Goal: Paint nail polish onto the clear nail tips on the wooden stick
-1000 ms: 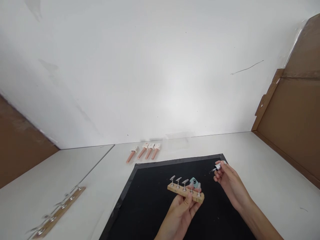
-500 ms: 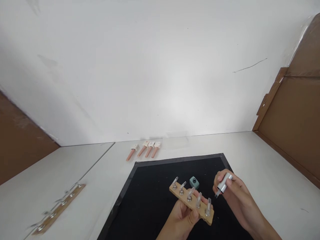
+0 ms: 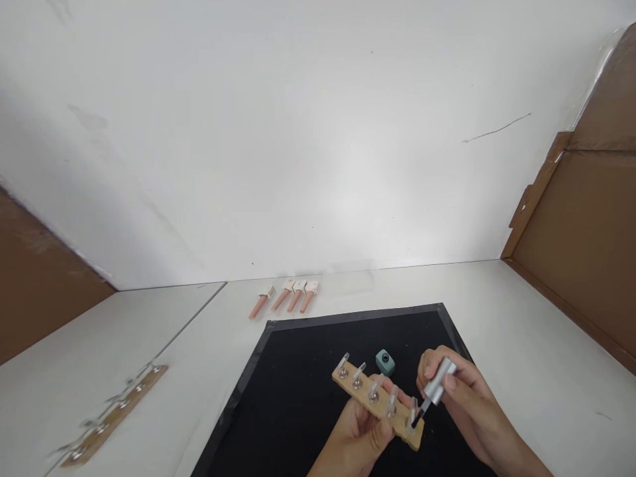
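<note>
My left hand (image 3: 358,434) grips a wooden strip (image 3: 365,396) from below, its thumb on the near edge. Several clear false nail tips (image 3: 374,387) stand in a row along it on round silvery bases. In my right hand (image 3: 460,391) is a nail polish brush (image 3: 440,381) with a silver cap, pinched between thumb and fingers. Its dark bristles reach the nail tip at the strip's right end; whether they touch it is hard to tell. Behind the strip, a small teal polish bottle (image 3: 385,362) stands uncapped on a black mat (image 3: 298,371).
Several bottles with pinkish caps (image 3: 295,296) lie at the back of the white table. A second wooden strip with nail tips (image 3: 116,417) lies at the left. Brown cardboard panels (image 3: 581,225) flank both sides, and a white wall (image 3: 318,146) rises behind.
My right hand has moved left and slightly down, bringing the brush from beside the strip to its rightmost nail tip. The left hand still holds the strip almost in place.
</note>
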Demonstrator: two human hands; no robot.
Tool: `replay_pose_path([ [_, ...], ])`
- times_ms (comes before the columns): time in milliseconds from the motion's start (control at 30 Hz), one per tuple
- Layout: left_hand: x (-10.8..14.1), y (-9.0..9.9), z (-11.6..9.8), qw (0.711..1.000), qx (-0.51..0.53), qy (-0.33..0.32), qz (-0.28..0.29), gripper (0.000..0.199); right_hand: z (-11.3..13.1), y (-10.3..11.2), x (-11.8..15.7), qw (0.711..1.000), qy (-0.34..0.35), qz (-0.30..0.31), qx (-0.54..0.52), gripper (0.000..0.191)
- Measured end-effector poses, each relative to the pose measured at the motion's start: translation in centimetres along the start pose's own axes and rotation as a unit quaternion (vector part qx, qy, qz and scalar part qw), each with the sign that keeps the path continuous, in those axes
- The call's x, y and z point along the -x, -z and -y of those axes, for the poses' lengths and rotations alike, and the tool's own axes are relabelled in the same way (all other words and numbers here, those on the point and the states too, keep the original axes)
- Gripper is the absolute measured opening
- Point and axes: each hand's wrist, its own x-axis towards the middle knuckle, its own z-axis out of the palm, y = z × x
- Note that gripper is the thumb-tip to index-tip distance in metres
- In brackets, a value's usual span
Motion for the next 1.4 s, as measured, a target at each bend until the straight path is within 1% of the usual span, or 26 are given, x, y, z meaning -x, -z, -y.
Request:
replay_pose_path([
  [133, 0.0, 0.1, -0.1, 1.000, -0.005, 0.005, 0.008, 0.031, 0.1, 0.1, 0.0, 0.999, 0.009, 0.001, 0.035, 0.031],
  [267, 0.0, 0.3, 0.0, 0.999, -0.009, 0.003, 0.038, 0.029, 0.4, 0.2, -0.1, 0.997, 0.023, 0.006, 0.067, 0.031],
  [333, 0.0, 0.3, 0.0, 0.999, -0.004, 0.004, 0.048, 0.028, 0.5, 0.3, -0.2, 0.997, 0.024, 0.004, 0.067, 0.030],
  [400, 0.1, 0.3, 0.0, 0.999, 0.001, 0.005, 0.049, 0.028, 0.5, 0.3, -0.2, 0.999, 0.025, -0.007, 0.043, 0.028],
  [500, 0.1, 0.4, -0.1, 0.999, 0.004, 0.001, 0.048, 0.027, 0.5, 0.2, -0.1, 0.999, 0.024, -0.021, -0.018, 0.026],
  [600, 0.0, 0.4, -0.1, 0.998, -0.003, -0.015, 0.054, 0.026, 0.5, 0.1, 0.0, 0.996, 0.021, -0.019, -0.080, 0.024],
  [767, -0.2, 0.7, 0.3, 0.995, -0.049, -0.078, 0.040, 0.022, 0.9, -0.1, -0.1, 0.985, -0.009, -0.008, -0.172, 0.022],
  [867, -0.5, 1.4, 0.7, 0.988, -0.080, -0.123, 0.045, 0.019, 1.0, -0.1, -0.2, 0.982, -0.017, -0.012, -0.188, 0.023],
  [967, -0.8, 2.0, 0.9, 0.979, -0.108, -0.155, 0.072, 0.019, 0.8, 0.1, -0.2, 0.990, -0.011, -0.019, -0.139, 0.023],
  [1033, -0.8, 2.1, 0.8, 0.976, -0.120, -0.150, 0.101, 0.017, 0.6, 0.3, -0.1, 0.996, 0.015, -0.024, -0.085, 0.023],
  [1100, -0.7, 1.8, 0.6, 0.981, -0.119, -0.147, 0.054, 0.014, 0.3, 0.6, 0.0, 0.998, 0.053, -0.021, -0.029, 0.023],
  [1167, -0.4, 1.2, 0.4, 0.985, -0.109, -0.130, 0.023, 0.016, 0.2, 0.7, 0.1, 0.997, 0.080, -0.007, 0.015, 0.023],
  [1300, -0.1, 0.4, 0.1, 0.990, -0.091, -0.112, 0.004, 0.019, 0.3, 0.7, 0.1, 0.993, 0.097, 0.041, 0.055, 0.023],
  [1400, 0.0, 0.2, 0.0, 0.991, -0.079, -0.106, 0.004, 0.019, 0.2, 0.8, 0.1, 0.991, 0.105, 0.052, 0.071, 0.023],
])
